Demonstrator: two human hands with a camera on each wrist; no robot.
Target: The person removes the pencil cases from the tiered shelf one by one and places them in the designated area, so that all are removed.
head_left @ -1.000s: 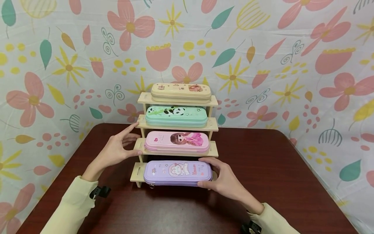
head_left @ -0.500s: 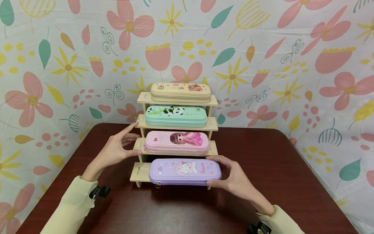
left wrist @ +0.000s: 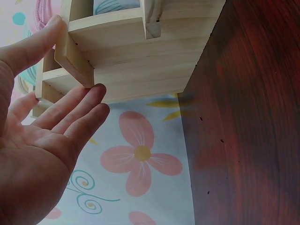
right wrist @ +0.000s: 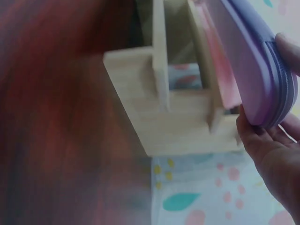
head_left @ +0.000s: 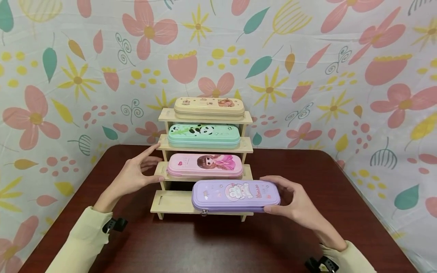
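Observation:
My right hand holds the right end of a lilac pencil case with a rabbit print, thumb at the front and fingers behind. The case is raised off the bottom shelf of a four-step wooden display rack, with its right end past the rack. In the right wrist view the lilac case shows its zip edge. My left hand grips the rack's left side; its thumb and fingers span one shelf end. A pink pencil case with a doll print lies on the shelf above the bottom one.
A mint pencil case with a panda and a cream pencil case lie on the upper shelves. The rack stands on a dark red-brown table. A flower-printed cloth hangs behind.
The right hand has lifted the lilac pencil case off the bottom shelf and moved it right, baring the shelf's left part. The left hand has stayed on the rack.

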